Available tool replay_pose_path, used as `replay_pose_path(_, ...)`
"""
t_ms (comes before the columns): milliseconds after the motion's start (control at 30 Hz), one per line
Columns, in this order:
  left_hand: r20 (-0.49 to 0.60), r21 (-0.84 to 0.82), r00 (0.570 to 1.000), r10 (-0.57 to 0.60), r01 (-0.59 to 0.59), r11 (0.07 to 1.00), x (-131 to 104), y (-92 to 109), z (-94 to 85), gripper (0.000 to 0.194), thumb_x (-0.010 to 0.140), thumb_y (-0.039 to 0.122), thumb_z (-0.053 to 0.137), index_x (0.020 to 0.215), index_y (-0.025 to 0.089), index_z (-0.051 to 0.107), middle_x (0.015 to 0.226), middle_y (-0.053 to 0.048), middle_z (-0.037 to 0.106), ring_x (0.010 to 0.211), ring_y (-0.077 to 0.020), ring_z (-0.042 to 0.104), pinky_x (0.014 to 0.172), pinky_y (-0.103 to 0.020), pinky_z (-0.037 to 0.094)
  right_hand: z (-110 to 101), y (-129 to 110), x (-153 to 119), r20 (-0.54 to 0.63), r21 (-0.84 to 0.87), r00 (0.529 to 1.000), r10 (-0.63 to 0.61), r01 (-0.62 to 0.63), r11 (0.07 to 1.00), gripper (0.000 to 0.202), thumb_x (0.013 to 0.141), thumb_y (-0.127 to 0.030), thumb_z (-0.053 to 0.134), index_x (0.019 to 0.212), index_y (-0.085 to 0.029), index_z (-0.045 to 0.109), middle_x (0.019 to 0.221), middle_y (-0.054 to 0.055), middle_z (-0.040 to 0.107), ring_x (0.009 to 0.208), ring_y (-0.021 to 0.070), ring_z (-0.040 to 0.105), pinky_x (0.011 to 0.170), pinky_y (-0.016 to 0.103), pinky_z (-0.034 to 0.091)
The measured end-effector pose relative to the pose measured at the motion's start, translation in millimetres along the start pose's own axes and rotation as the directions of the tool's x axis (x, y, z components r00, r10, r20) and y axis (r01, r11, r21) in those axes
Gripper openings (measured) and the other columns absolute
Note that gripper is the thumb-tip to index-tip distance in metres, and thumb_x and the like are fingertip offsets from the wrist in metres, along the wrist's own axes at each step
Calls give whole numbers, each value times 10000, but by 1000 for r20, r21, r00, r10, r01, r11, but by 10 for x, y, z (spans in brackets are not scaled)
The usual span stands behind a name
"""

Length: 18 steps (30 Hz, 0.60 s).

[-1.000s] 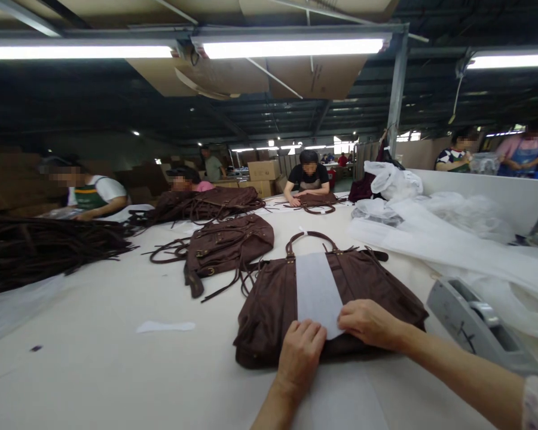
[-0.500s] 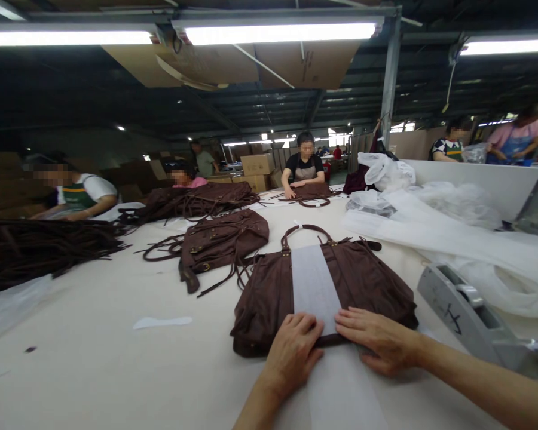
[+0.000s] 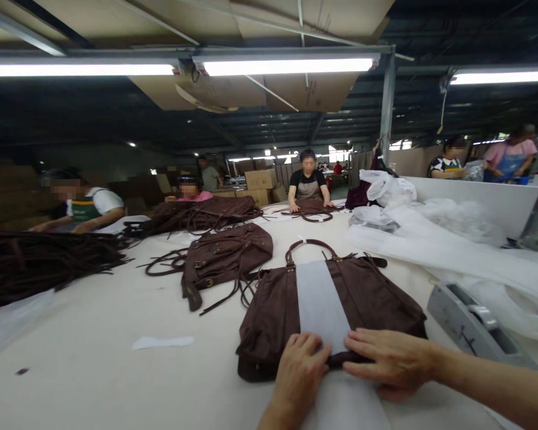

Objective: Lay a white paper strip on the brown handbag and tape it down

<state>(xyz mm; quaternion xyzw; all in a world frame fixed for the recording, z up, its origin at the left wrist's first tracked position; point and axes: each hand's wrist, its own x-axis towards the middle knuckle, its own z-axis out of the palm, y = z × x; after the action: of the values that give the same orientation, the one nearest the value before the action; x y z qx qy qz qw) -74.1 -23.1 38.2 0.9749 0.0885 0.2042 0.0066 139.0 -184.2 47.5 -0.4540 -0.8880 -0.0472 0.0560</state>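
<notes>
Atop a white table [image 3: 94, 370], under tube lights [image 3: 289, 66].

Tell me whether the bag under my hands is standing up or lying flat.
Lying flat: the brown bag is spread on the white table, its handle extending past its far edge.
</notes>
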Motion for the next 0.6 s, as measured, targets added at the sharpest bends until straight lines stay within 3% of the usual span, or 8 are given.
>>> replay_pose_path(233, -29, -21, 998, -58, 58, 998, 18, 50, 9, 240, 780, 196, 719, 977, 293, 622, 976, 6, 573, 939, -206, 493, 792, -353, 374, 88, -111, 18, -78, -5, 995, 61, -62, 998, 647, 745, -195, 576, 1369, -133, 421, 1459, 268, 336, 1368, 390, 282, 1056, 591, 338)
replay_pose_path(367, -23, -20, 997, -69, 69, 997, 23, 54, -2, 230, 770, 206, 730, 956, 294, 629, 953, 13, 572, 914, -200, 494, 774, -345, 367, 15, -49, 9, -25, 32, 1000, -3, 4, 999, 731, 718, -313, 633, 1393, -161, 396, 1470, 274, 305, 1335, 425, 329, 1027, 608, 364)
replay_pose_path(467, -21, -26, 997, -72, 71, 997, 31, 31, -1, 215, 776, 198, 722, 946, 291, 630, 939, 14, 573, 901, -197, 496, 768, -345, 359, 61, -28, 28, -49, -30, 998, -40, 39, 999, 735, 730, -425, 652, 1370, -140, 427, 1427, 301, 354, 1285, 443, 397, 996, 626, 387)
replay_pose_path(600, -14, -49, 997, -69, 69, 996, 34, 11, 33, 209, 773, 197, 722, 938, 292, 634, 921, 16, 579, 881, -192, 503, 757, -342, 352, 289, -72, 124, -222, -160, 972, 76, -113, 981, 342, 872, -239, 554, 1204, -159, 567, 1323, 223, 522, 1224, 341, 500, 1002, 553, 433)
